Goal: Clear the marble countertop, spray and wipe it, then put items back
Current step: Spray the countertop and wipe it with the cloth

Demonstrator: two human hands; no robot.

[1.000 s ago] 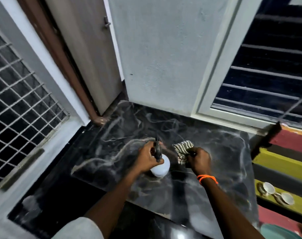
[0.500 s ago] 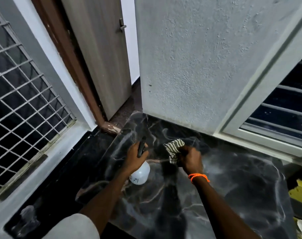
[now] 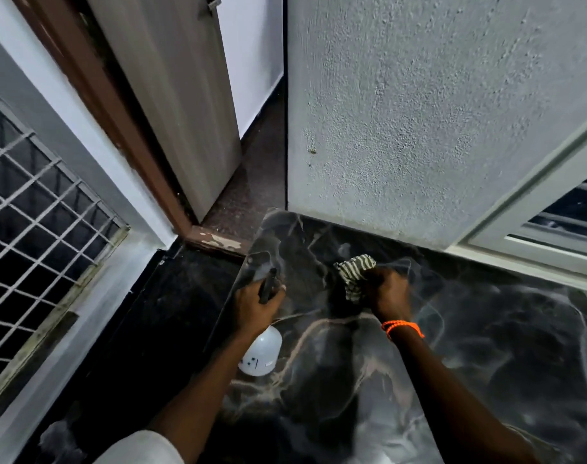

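The left hand (image 3: 257, 306) grips the spray bottle (image 3: 261, 351) near the desk's (image 3: 486, 346) far-left corner, nozzle pointing away, while the right hand (image 3: 387, 293), just right of the bottle, clutches the striped cloth (image 3: 352, 271).

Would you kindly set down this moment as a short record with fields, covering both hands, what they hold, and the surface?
left hand: grips the spray bottle's dark head
spray bottle: white body, held above the countertop's left edge
right hand: grips the striped cloth
striped cloth: bunched, near the wall; contact with the marble unclear
marble countertop: dark, pale veins, nothing else seen on it
wrist band: orange, on the right wrist
stage: spraying or wiping; items not yet back
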